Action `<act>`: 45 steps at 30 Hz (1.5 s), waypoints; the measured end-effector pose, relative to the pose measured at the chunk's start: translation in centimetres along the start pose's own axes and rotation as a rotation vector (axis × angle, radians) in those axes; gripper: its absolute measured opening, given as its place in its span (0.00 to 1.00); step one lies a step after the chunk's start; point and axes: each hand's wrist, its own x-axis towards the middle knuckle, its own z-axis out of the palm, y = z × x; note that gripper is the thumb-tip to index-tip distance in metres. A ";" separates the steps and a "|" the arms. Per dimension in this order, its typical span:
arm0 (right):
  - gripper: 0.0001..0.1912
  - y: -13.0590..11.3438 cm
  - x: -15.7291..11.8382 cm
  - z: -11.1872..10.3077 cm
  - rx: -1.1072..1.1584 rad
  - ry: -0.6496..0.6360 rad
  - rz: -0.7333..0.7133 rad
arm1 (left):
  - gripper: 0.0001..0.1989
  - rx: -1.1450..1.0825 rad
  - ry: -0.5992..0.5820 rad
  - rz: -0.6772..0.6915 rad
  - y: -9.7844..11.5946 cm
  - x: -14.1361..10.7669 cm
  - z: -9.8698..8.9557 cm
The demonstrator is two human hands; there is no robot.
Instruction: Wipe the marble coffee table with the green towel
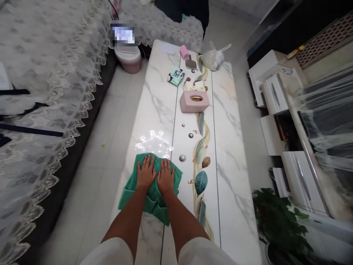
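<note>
A green cloth (154, 201) lies spread, with a few folds, on the near left part of a long white marble-patterned table (231, 154). My left hand (146, 172) rests flat on the cloth, its fingers stretched out and pointing away from me. Beside it, my right hand (166, 176) also presses flat on the cloth with fingers extended. The two thumbs come close together. Just beyond the cloth the tabletop shines with reflected light.
Farther up the table stand a pink tissue box (194, 101), a green wipes packet (175, 76), a pink cup (184, 52) and a tied plastic bag (213, 58). A lace-covered sofa (55, 55) runs along the left. White cabinets (299, 176) and a leafy plant (278, 217) are at right.
</note>
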 end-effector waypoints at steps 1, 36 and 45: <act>0.34 0.0 0.0 -0.1 0.007 0.000 0.000 | 0.33 -0.005 0.000 -0.001 0.0 0.0 0.0; 0.36 4.5 -13.3 1.6 0.028 -0.100 -0.310 | 0.33 0.027 -0.046 -0.045 2.8 -15.3 1.5; 0.31 12.2 -32.4 6.3 0.057 -0.214 -0.324 | 0.37 0.042 -0.092 -0.252 6.9 -36.7 8.3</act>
